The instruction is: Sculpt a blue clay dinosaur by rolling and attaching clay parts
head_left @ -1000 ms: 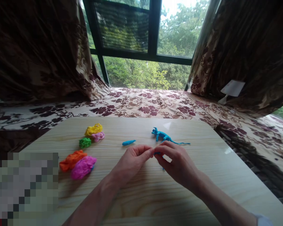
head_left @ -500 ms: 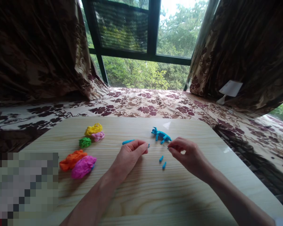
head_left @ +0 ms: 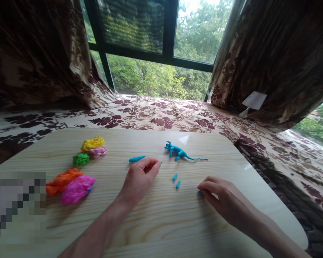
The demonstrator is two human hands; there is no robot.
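Head: blue piece (head_left: 200, 192) at right fingers (head_left: 208, 184)

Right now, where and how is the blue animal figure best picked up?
I'd pinch the blue animal figure lightly across mid-body, from above: the trunk looks thickest there and nothing covers it. Avoid the right end, where the thin tail trails out and would probably bend.

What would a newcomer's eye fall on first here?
Probably the bright blue, long-tailed, clay-like animal figure on the far half of the pale wood-grain table. Next, perhaps the magenta clay-like lump and orange clay-like lump on the table's left. Two small tapered blue clay-like pieces lie between the bare left hand and right hand.
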